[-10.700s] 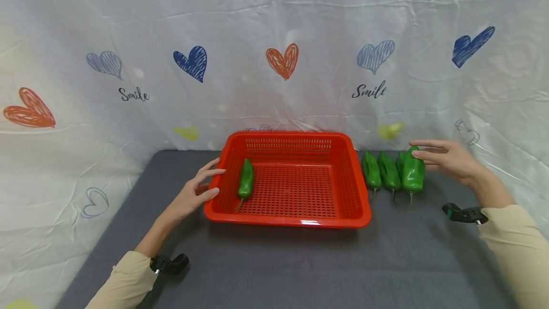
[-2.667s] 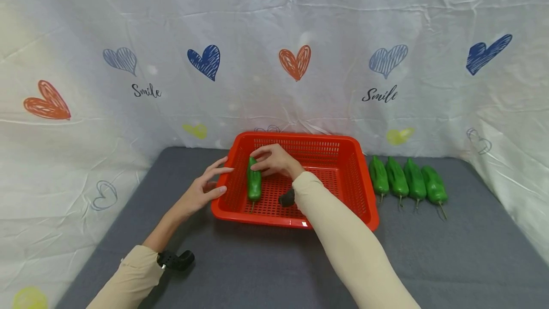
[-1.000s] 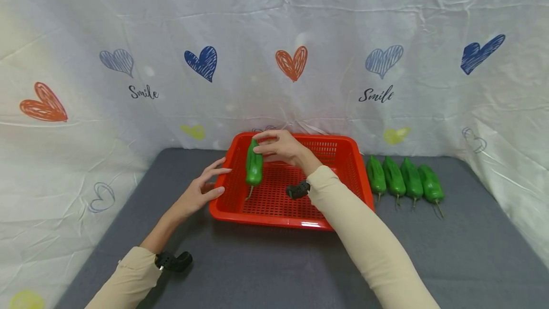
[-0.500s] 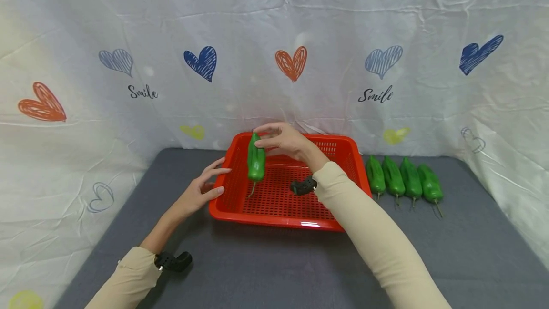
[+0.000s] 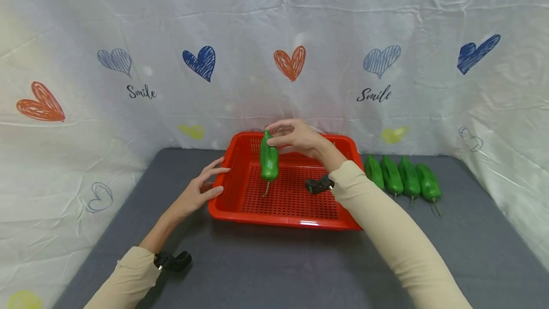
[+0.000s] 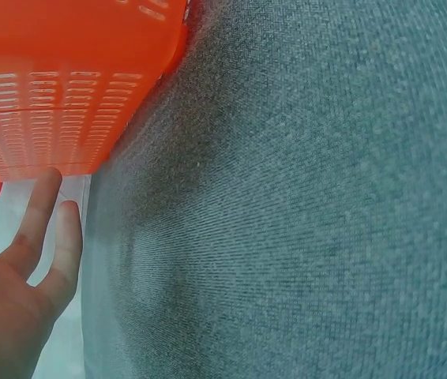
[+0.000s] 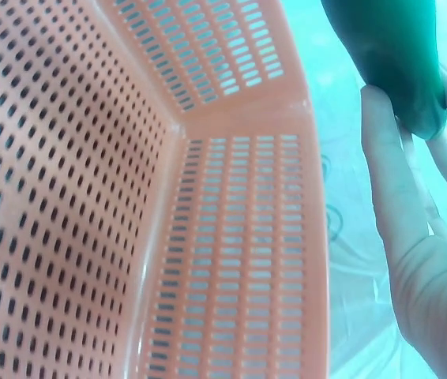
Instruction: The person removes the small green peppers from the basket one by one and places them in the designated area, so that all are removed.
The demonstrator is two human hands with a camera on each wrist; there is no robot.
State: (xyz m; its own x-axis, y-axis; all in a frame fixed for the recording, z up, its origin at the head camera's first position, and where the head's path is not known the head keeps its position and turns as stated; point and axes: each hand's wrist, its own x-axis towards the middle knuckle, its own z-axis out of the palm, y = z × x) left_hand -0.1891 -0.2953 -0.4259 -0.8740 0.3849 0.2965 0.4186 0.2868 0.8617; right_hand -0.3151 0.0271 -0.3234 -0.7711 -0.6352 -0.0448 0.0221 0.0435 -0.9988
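Note:
A long green pepper (image 5: 269, 161) hangs stem down over the red plastic basket (image 5: 283, 222). My right hand (image 5: 300, 139) pinches its upper, pointed end between thumb and fingers. In the right wrist view the same pepper (image 7: 393, 55) sits at the fingertips, beyond the basket's rim (image 7: 315, 237). At the basket's left end, my left hand (image 5: 195, 194) rests its spread fingers at the rim. The left wrist view has those fingers extended beside the basket's slotted wall (image 6: 58, 103); whether they press on it is unclear there.
Several more green peppers (image 5: 410, 178) lie in a row right of the basket, stems toward me; the right sleeve partly covers the nearest. A grey cloth (image 5: 257, 266) covers the table. Behind it hangs a white curtain (image 5: 240, 23) printed with hearts.
Earlier the right hand was at the row of peppers, then reached the pepper in the basket. It has since raised that pepper and carried it rightward. The left hand stays at the rim.

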